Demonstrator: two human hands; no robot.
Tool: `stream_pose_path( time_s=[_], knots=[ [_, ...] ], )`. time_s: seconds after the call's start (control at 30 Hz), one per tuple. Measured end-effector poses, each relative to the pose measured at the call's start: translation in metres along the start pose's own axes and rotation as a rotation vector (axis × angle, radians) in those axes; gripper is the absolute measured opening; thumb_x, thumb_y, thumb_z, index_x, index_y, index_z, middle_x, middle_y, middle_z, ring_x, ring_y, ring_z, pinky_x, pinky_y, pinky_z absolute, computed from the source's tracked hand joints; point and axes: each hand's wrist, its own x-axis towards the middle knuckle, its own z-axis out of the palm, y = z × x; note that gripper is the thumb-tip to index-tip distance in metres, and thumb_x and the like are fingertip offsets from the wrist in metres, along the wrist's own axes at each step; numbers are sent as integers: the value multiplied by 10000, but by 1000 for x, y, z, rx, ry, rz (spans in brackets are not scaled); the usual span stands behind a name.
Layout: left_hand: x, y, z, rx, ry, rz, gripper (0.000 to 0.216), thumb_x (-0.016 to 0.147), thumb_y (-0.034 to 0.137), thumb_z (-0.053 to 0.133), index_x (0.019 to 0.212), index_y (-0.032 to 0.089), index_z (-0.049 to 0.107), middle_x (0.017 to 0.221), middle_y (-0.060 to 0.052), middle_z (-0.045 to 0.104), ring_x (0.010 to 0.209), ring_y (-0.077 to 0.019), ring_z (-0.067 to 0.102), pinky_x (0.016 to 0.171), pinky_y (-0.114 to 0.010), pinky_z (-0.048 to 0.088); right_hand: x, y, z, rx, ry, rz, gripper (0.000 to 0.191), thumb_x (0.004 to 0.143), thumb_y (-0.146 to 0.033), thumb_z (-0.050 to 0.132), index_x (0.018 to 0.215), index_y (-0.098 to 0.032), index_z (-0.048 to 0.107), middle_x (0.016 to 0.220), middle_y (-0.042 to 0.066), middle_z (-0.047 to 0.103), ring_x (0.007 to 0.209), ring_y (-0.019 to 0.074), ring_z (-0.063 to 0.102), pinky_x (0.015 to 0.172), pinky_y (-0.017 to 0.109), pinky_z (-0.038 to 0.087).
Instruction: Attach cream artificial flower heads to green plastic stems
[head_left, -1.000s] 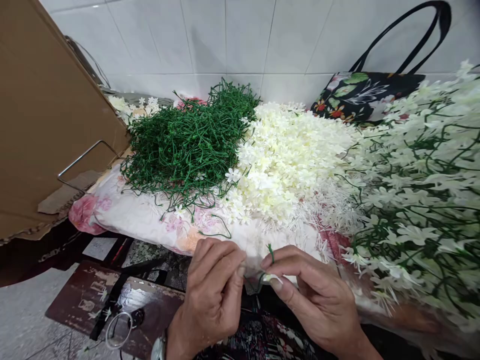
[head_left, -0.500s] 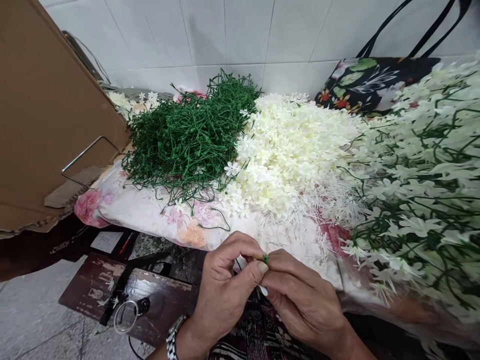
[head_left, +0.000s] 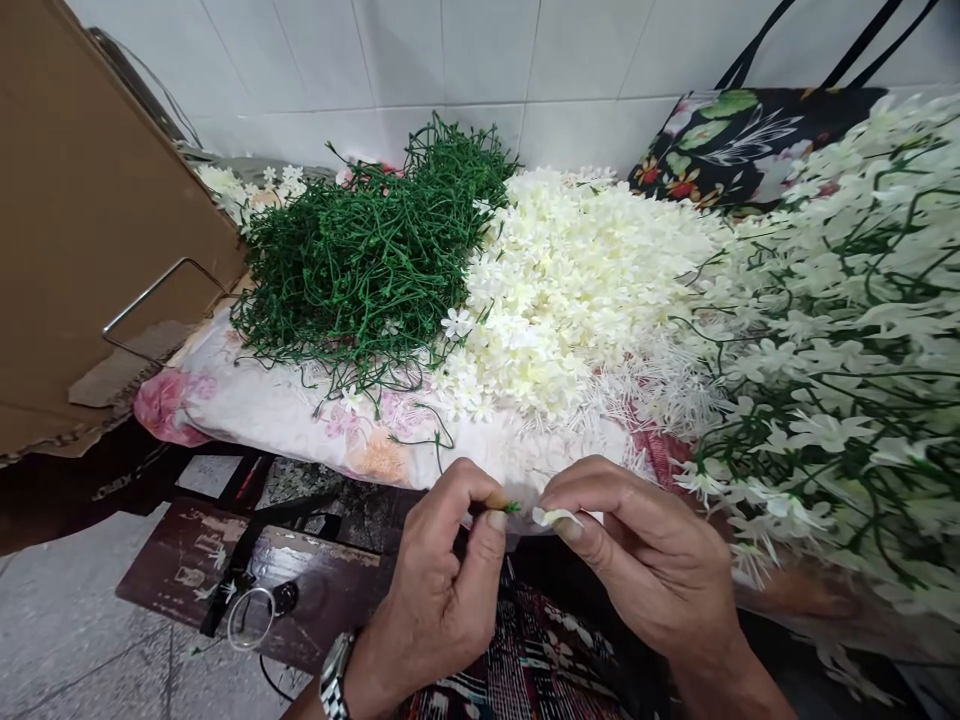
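My left hand [head_left: 442,590] is closed in a pinch on a thin green stem [head_left: 512,508], whose tip pokes out between thumb and forefinger. My right hand [head_left: 645,560] pinches a small white flower [head_left: 555,517], held a short gap to the right of the stem tip. Both hands hover just in front of the near edge of a floral cloth [head_left: 247,400]. On the cloth lie a tangled heap of green stems [head_left: 360,270] and, to its right, a heap of loose white flowers [head_left: 577,290].
A mass of finished white-flowered green sprigs [head_left: 840,370] fills the right side. A floral tote bag [head_left: 735,140] leans on the tiled wall. Cardboard [head_left: 90,220] with a metal handle stands at left. A dark wooden board [head_left: 255,590] with a ring lies on the floor.
Half a second ago the fingertips of both hands were pressed together around the stem; now they have drawn slightly apart, the flower in the right, the stem tip in the left.
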Motion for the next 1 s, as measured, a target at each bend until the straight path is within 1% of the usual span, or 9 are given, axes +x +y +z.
stream_pose_path(
  time_s=[0.1,0.33,0.5,0.67,0.87,1.0],
  knots=[
    [1,-1,3,-19,-39,48,112,874,118,419,827,202,477,704,2,462,632,-121,460,556,-244,380,-1,0,-2,-40,-25,-12,121,822,-85,543,859,-188,594,734,17,605,661,116,586,567,234,467],
    [5,-4,3,-125,-62,35,120,847,106,468,772,184,519,670,11,481,610,-107,478,540,-229,378,-1,-7,-12,-230,-93,-80,156,816,-54,516,884,-176,586,763,32,585,699,117,568,607,231,478],
    [5,-5,4,-55,-52,80,129,831,77,487,760,175,533,651,7,505,595,-109,496,525,-229,377,3,-11,-13,-358,-135,-171,150,818,-61,509,885,-161,598,755,42,598,701,125,557,611,241,477],
    [6,-6,6,5,-52,115,135,811,49,483,783,171,535,643,17,495,572,-93,481,505,-211,364,3,-9,-11,-481,-153,-256,151,818,-32,494,836,-153,582,726,46,599,702,137,544,625,268,455],
    [7,-9,11,45,-69,60,170,801,32,457,724,173,513,609,33,451,550,-86,447,496,-204,347,0,-2,-10,-465,-158,-230,159,813,-18,478,810,-150,567,708,44,573,676,133,510,598,261,432],
    [8,-12,16,69,-86,50,179,793,29,446,710,178,499,604,34,442,543,-91,432,491,-208,339,-1,2,-9,-463,-160,-218,146,819,-25,476,816,-135,572,685,45,558,663,127,494,584,248,430]
  ],
)
